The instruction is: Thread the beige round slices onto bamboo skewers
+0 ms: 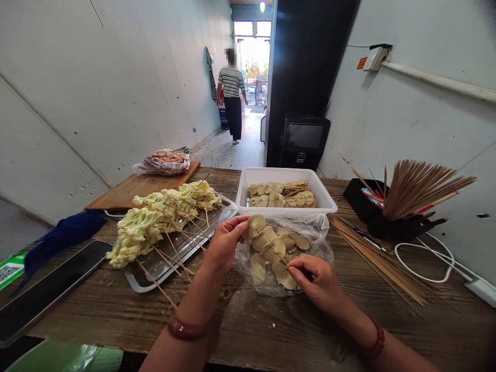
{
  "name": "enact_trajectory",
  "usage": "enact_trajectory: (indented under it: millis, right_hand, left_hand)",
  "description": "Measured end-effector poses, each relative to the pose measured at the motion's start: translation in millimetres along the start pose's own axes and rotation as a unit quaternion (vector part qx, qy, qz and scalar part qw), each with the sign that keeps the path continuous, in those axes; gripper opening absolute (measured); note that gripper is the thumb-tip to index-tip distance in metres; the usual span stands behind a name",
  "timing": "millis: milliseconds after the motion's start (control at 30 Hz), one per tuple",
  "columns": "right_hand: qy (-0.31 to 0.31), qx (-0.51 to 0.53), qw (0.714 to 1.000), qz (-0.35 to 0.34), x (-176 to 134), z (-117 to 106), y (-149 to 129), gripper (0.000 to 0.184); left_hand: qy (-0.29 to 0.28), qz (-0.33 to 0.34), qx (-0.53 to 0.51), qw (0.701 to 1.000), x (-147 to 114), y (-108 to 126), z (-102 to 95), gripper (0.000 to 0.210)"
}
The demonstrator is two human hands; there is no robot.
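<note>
My left hand (227, 243) pinches a thin, pale round slice (256, 225), which looks like potato, at the far end of a wooden skewer (282, 260). Several overlapping slices are threaded along that stick. The fingers of my right hand (315, 279) are closed on its near end. Below both hands, more loose slices (284, 276) lie on a clear plastic bag (318, 237). Just behind the bag stands a white plastic tub (287, 211) with finished skewers of slices (271, 199) inside. Left of my left hand, cauliflower skewers (155, 219) are piled on a metal tray (145, 283).
Bare skewers (382, 263) lie on the wooden table (248, 330) at right, beside a black holder (360, 194) packed with sticks and a white cable (422, 245). A wrapped bundle (165, 161) rests on a cutting board (143, 186). A person (232, 93) stands near the doorway.
</note>
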State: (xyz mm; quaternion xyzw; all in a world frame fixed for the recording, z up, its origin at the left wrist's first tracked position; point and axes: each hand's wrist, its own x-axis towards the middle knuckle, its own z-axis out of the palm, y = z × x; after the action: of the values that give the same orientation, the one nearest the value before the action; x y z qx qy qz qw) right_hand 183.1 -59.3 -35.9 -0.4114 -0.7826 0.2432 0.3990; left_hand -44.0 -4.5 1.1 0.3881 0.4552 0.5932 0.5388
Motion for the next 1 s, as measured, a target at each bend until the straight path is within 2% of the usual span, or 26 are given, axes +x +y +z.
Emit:
enact_trajectory:
  millis: [167, 300, 400, 733, 1000]
  right_hand:
    - [0.004, 0.006, 1.000, -0.007, 0.2, 0.2, -1.1, 0.020]
    - [0.008, 0.009, 1.000, -0.002, -0.1, 1.0, -0.6, 0.020]
    - [0.008, 0.009, 1.000, -0.002, -0.6, 1.7, 0.6, 0.020]
    - [0.005, 0.004, 1.000, -0.001, -0.3, 0.5, -3.9, 0.022]
    - [0.025, 0.014, 0.999, -0.023, -0.2, 0.9, -2.4, 0.020]
  left_hand:
    - [0.000, 0.002, -0.007, 1.000, -1.1, -0.5, -0.1, 0.021]
    - [-0.035, -0.003, -0.043, 0.998, -1.1, -1.5, -0.6, 0.024]
    - [-0.041, -0.016, -0.066, 0.997, -0.7, -2.6, -1.7, 0.030]
    - [-0.029, -0.009, -0.099, 0.995, 0.8, -4.9, -2.4, 0.032]
    - [-0.008, -0.031, -0.126, 0.992, 0.4, -1.2, -1.2, 0.035]
